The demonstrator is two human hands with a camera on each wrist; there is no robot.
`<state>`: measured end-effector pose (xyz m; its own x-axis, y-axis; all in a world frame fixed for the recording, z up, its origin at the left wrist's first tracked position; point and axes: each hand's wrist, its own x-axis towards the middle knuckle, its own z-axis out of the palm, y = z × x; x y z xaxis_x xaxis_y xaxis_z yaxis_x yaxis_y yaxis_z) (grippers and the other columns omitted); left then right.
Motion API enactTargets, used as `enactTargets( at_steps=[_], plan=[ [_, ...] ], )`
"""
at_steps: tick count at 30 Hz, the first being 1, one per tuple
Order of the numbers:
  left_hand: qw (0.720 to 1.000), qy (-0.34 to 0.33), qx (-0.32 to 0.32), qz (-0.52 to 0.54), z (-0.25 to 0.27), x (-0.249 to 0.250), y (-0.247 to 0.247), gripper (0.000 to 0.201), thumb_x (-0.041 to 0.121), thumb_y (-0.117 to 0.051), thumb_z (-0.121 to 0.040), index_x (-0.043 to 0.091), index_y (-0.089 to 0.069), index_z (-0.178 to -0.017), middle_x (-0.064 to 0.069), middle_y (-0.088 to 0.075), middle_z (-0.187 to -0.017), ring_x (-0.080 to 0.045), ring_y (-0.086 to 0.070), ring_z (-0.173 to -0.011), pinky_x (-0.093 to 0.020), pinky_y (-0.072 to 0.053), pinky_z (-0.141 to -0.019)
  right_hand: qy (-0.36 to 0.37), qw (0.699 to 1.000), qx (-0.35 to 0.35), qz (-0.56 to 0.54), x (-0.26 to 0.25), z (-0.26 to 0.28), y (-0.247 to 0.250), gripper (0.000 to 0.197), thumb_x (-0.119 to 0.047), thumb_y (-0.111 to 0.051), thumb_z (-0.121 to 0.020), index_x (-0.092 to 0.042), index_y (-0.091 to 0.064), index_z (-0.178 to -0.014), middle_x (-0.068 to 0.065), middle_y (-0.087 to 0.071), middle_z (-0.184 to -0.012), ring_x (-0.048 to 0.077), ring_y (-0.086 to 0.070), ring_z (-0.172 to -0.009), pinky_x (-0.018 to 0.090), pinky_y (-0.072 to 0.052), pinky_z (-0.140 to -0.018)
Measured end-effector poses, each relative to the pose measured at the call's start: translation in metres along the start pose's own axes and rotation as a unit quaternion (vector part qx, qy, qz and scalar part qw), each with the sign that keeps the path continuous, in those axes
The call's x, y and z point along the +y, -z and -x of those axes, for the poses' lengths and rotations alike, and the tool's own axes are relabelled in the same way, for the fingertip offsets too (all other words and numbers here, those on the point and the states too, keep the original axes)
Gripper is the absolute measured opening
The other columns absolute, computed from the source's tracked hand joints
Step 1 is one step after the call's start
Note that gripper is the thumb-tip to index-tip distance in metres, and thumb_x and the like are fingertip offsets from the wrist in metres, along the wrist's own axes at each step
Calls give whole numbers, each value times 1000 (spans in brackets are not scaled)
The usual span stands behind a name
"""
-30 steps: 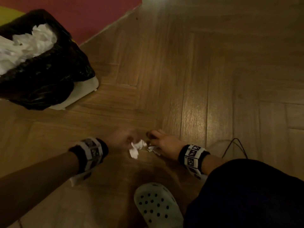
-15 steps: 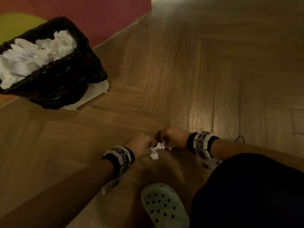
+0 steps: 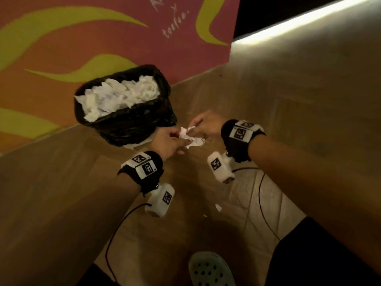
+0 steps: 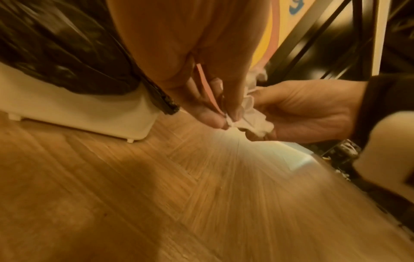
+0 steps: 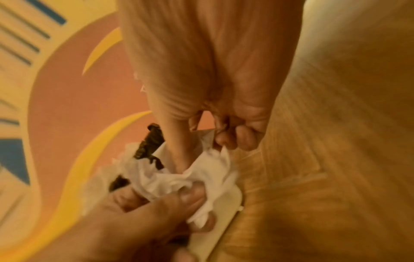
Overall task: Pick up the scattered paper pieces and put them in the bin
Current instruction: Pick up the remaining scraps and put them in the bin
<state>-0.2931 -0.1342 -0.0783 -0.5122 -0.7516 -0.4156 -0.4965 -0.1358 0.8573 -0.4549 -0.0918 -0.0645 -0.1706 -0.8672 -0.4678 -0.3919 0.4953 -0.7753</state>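
A crumpled wad of white paper pieces point(image 3: 190, 138) hangs in the air between both hands, just right of the bin. My left hand point(image 3: 168, 141) pinches it from the left, and my right hand point(image 3: 204, 125) pinches it from the right. The wad point(image 4: 251, 120) shows between the fingertips in the left wrist view and as crumpled paper point(image 5: 201, 175) in the right wrist view. The bin point(image 3: 127, 120) has a black liner and is heaped with white paper point(image 3: 121, 96). One small paper scrap point(image 3: 218, 207) lies on the wooden floor below my hands.
A pink and yellow patterned wall point(image 3: 103, 38) stands behind the bin. The bin's white base point(image 4: 78, 113) rests on the wood floor. Thin cables point(image 3: 260, 193) trail over the floor. My pale clog shoe point(image 3: 210, 269) is at the bottom edge.
Both hands have lifted from the floor with the paper wad and moved up toward the bin. The head view has tilted up, showing the wall.
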Motion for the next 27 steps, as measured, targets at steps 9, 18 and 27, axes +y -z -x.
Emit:
enactTargets(
  at_steps=[9, 18, 27],
  plan=[
    [999, 17, 0, -38, 35, 7, 11, 11, -5, -67, -82, -5, -70, -92, -13, -71, -78, -9, -69, -56, -23, -58, -57, 68, 994, 44, 75, -21, 53, -42, 32, -25, -51, -98, -8, -60, -71, 2, -49, -65, 10, -42, -56, 25, -31, -54],
    [994, -36, 35, -96, 40, 29, 20, 10, -1, -68, -81, 2, -73, -74, 2, -62, -54, -1, -60, -45, -22, -57, -54, 87, 988, 130, 14, -35, 63, -46, 48, -32, -56, -95, 3, -65, -64, 12, -58, -58, 17, -51, -54, 35, -42, -59],
    [997, -41, 6, -70, 46, 45, 29, 10, 3, -69, -83, 11, -66, -81, -8, -70, -80, -16, -72, -66, -22, -58, -58, 57, 990, 111, -63, -40, 56, -31, 22, -19, -67, -89, -2, -74, -77, 20, -67, -71, 12, -57, -57, 26, -44, -55]
  ],
)
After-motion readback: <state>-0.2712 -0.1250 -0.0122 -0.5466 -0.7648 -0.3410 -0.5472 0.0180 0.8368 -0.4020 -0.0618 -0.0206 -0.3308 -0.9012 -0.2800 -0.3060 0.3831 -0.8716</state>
